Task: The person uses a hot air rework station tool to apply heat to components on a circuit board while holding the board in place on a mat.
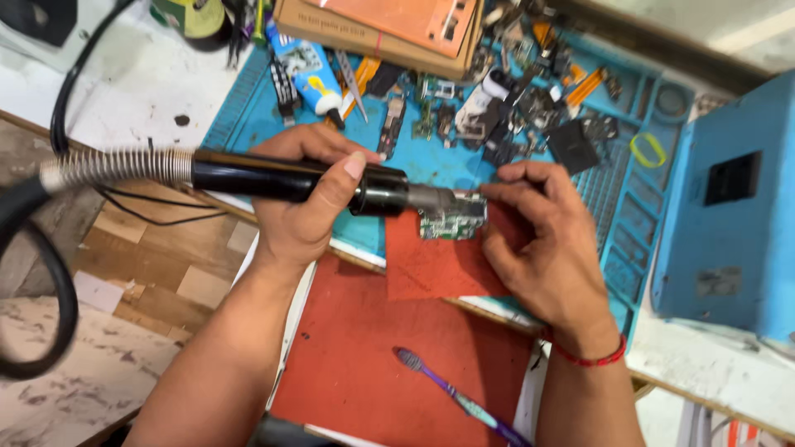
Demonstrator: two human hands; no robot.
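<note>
My left hand [302,211] is clamped around the black hot-air wand [290,178], nozzle just over the green circuit board [447,222] on the red mat [431,261]. My right hand [538,244] fingertips seem to pinch the board's edge; I'd keep them steady.

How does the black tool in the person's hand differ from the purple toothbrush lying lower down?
The black tool is thick, held in the left hand, with its metal tip at the circuit board. The toothbrush is thin and purple, lying untouched on the red mat. The tool trails a hose; the toothbrush has none. Both are long and narrow.
</note>
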